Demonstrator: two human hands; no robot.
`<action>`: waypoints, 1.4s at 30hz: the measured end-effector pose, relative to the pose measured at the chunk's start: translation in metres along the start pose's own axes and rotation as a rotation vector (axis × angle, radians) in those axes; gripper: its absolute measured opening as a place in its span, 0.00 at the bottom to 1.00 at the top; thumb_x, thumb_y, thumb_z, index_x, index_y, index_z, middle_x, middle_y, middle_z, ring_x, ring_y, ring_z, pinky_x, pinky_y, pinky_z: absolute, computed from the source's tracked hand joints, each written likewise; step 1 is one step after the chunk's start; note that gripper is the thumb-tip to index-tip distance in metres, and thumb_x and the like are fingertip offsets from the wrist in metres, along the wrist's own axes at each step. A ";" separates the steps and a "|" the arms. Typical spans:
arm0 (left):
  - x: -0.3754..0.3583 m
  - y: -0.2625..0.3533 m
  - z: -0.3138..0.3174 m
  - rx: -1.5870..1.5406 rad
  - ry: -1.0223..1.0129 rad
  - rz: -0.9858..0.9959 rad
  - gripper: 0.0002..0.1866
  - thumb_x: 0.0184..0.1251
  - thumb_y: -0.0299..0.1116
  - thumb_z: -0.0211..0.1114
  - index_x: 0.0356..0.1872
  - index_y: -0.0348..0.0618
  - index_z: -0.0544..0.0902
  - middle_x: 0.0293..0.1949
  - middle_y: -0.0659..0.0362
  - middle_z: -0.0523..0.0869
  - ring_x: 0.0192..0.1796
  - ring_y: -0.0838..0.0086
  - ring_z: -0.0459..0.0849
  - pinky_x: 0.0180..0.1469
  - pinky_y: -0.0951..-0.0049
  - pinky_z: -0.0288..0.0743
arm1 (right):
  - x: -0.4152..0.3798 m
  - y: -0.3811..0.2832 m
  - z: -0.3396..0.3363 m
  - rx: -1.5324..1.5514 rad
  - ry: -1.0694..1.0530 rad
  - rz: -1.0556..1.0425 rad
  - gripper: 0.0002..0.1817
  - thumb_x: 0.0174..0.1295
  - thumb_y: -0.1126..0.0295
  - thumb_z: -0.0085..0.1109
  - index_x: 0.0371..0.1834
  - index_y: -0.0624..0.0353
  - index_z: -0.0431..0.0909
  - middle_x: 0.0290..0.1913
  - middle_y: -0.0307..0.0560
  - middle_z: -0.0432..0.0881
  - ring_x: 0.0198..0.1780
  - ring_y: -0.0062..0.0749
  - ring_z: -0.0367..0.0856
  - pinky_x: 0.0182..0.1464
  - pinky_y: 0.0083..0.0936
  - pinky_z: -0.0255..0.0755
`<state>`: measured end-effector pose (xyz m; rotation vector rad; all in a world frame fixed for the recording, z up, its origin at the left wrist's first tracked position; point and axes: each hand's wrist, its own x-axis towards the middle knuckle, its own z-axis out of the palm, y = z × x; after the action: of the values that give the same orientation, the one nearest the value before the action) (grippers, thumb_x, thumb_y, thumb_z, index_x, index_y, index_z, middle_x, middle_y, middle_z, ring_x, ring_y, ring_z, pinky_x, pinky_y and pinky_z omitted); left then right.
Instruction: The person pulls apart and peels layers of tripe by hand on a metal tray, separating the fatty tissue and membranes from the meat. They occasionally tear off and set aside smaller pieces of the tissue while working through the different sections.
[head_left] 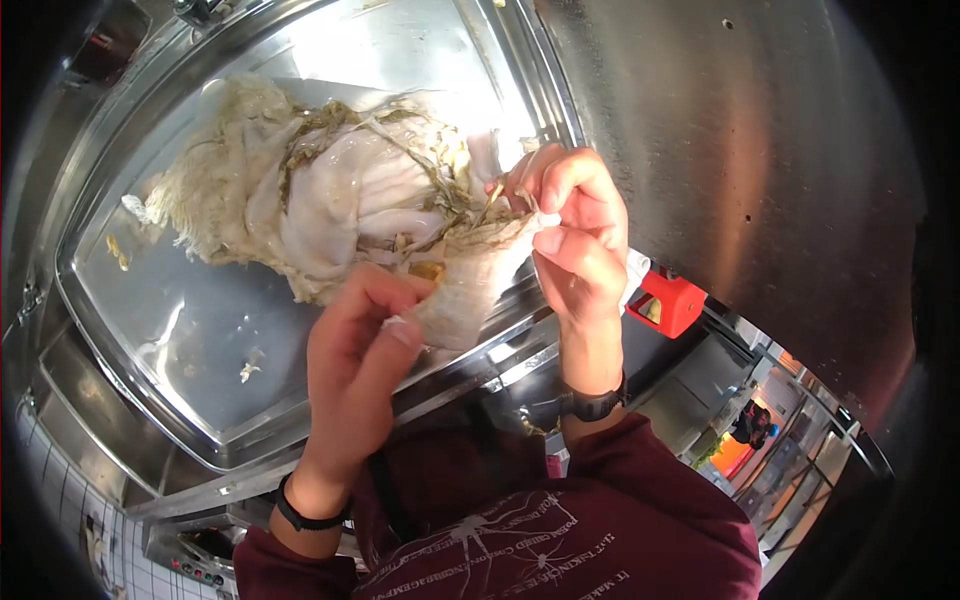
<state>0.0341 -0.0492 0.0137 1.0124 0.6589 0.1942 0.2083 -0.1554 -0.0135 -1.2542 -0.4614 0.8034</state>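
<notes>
A large, wet, cream-coloured piece of tripe (345, 185) lies in folds in the shallow steel tray (215, 370). Its left end is shaggy, and greenish-brown strands run across its middle. My left hand (360, 350) pinches the near edge of a thin flap of it between thumb and fingers. On the flap's right side, my right hand (580, 220) is closed on another edge, with a small white bit showing at the thumb tip. The flap is stretched between the two hands over the tray's near rim. A yellowish patch shows beside my left fingertips.
Pale scraps (250, 372) and a yellow-brown bit (118, 250) lie in the tray. A tall steel panel (740, 130) stands at the right. A red plastic object (672, 303) sits beyond my right wrist. In the background at lower right is another person (752, 425).
</notes>
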 end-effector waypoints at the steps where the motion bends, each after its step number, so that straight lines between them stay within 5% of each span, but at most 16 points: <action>1: 0.000 -0.003 -0.002 -0.107 0.045 -0.053 0.04 0.64 0.24 0.54 0.38 0.38 0.72 0.40 0.62 0.76 0.45 0.81 0.72 0.52 0.79 0.64 | -0.001 -0.001 0.001 0.007 -0.001 0.000 0.13 0.41 0.76 0.54 0.33 0.56 0.67 0.33 0.42 0.67 0.38 0.32 0.67 0.54 0.39 0.67; 5: 0.000 -0.002 -0.008 -0.132 0.103 -0.144 0.06 0.67 0.28 0.53 0.41 0.38 0.73 0.40 0.66 0.74 0.42 0.86 0.69 0.46 0.85 0.62 | -0.005 -0.005 0.004 -0.119 -0.017 -0.038 0.13 0.43 0.82 0.58 0.32 0.58 0.69 0.33 0.43 0.70 0.38 0.31 0.72 0.52 0.40 0.74; 7: 0.005 0.002 -0.003 -0.101 0.091 -0.207 0.08 0.67 0.29 0.55 0.43 0.38 0.73 0.40 0.66 0.74 0.42 0.86 0.69 0.46 0.85 0.62 | -0.014 -0.009 0.009 -0.163 -0.070 -0.093 0.13 0.48 0.88 0.60 0.37 0.64 0.76 0.36 0.43 0.77 0.40 0.26 0.76 0.53 0.29 0.73; 11: 0.006 -0.005 0.005 -0.140 0.011 -0.379 0.16 0.66 0.29 0.61 0.52 0.36 0.74 0.41 0.66 0.76 0.41 0.86 0.71 0.45 0.83 0.64 | -0.024 -0.016 0.013 -0.253 -0.111 -0.242 0.10 0.50 0.88 0.60 0.36 0.66 0.78 0.37 0.48 0.78 0.41 0.33 0.79 0.56 0.37 0.75; 16: 0.004 -0.014 0.001 -0.240 -0.060 -0.418 0.13 0.64 0.28 0.63 0.48 0.34 0.79 0.41 0.66 0.81 0.44 0.86 0.74 0.47 0.83 0.66 | -0.035 -0.021 0.001 -0.408 -0.123 -0.326 0.08 0.50 0.86 0.61 0.33 0.63 0.80 0.36 0.47 0.78 0.40 0.35 0.79 0.58 0.44 0.73; 18: 0.002 -0.013 0.009 -0.376 0.134 -0.295 0.09 0.63 0.27 0.64 0.41 0.34 0.81 0.37 0.67 0.81 0.41 0.86 0.74 0.45 0.84 0.66 | -0.038 -0.020 -0.003 -0.522 -0.166 -0.261 0.09 0.50 0.85 0.61 0.33 0.62 0.79 0.36 0.46 0.76 0.41 0.35 0.77 0.58 0.45 0.73; 21: 0.000 -0.017 0.006 -0.226 0.154 -0.194 0.09 0.62 0.28 0.65 0.40 0.34 0.82 0.35 0.68 0.82 0.37 0.85 0.75 0.42 0.83 0.68 | -0.043 -0.017 0.004 -0.749 -0.177 -0.092 0.11 0.48 0.85 0.59 0.36 0.63 0.78 0.38 0.48 0.75 0.42 0.34 0.76 0.59 0.43 0.71; 25: -0.007 -0.006 0.009 0.056 0.184 -0.127 0.07 0.62 0.28 0.64 0.36 0.34 0.81 0.29 0.65 0.81 0.32 0.85 0.74 0.35 0.80 0.68 | -0.035 -0.035 0.018 -0.884 -0.186 -0.178 0.11 0.48 0.80 0.64 0.37 0.63 0.79 0.38 0.47 0.75 0.35 0.31 0.76 0.44 0.31 0.74; 30: -0.011 -0.002 0.011 0.469 0.092 0.176 0.04 0.58 0.23 0.61 0.30 0.36 0.75 0.23 0.51 0.73 0.25 0.60 0.74 0.28 0.68 0.66 | -0.015 -0.048 0.046 -1.005 -0.397 -0.131 0.19 0.41 0.65 0.75 0.36 0.61 0.81 0.23 0.37 0.74 0.19 0.27 0.72 0.21 0.22 0.65; 34: -0.014 0.001 0.007 0.629 0.080 0.222 0.05 0.56 0.22 0.61 0.28 0.36 0.73 0.22 0.51 0.72 0.24 0.54 0.71 0.27 0.64 0.63 | -0.011 -0.054 0.045 -1.048 -0.557 -0.202 0.13 0.45 0.70 0.71 0.31 0.65 0.81 0.23 0.44 0.77 0.22 0.36 0.77 0.23 0.26 0.69; 42: -0.011 0.013 0.002 0.512 -0.018 0.198 0.08 0.57 0.23 0.61 0.24 0.36 0.70 0.18 0.52 0.66 0.20 0.57 0.67 0.24 0.64 0.59 | -0.010 -0.054 0.039 -0.966 -0.544 -0.190 0.08 0.44 0.77 0.64 0.30 0.66 0.81 0.22 0.44 0.78 0.20 0.34 0.79 0.22 0.26 0.69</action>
<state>0.0287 -0.0488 0.0305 1.5720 0.6035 0.1926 0.1892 -0.1427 0.0504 -1.8178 -1.5130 0.7691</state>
